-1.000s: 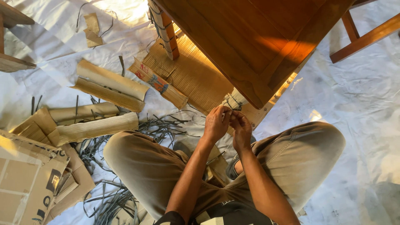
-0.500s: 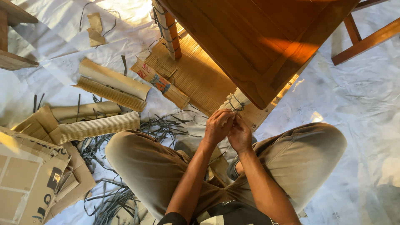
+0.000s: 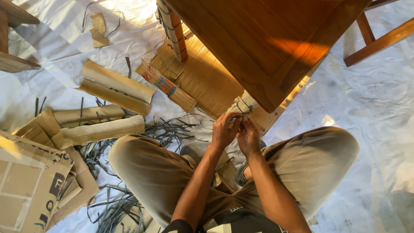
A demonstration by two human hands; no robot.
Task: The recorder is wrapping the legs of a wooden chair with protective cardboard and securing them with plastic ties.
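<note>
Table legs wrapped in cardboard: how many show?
2. One wrapped leg stands at the table's far corner; the other is at the near corner, by both hands. Further legs may be hidden under the tabletop.

Cardboard-wrapped table leg [image 3: 245,105], strap-tied

Sunlit white floor sheet [image 3: 379,99] under wooden table [image 3: 267,39].

Orange-brown wooden table [image 3: 267,39], ribbed tan cardboard [image 3: 101,131], white floor sheet [image 3: 375,99].
</note>
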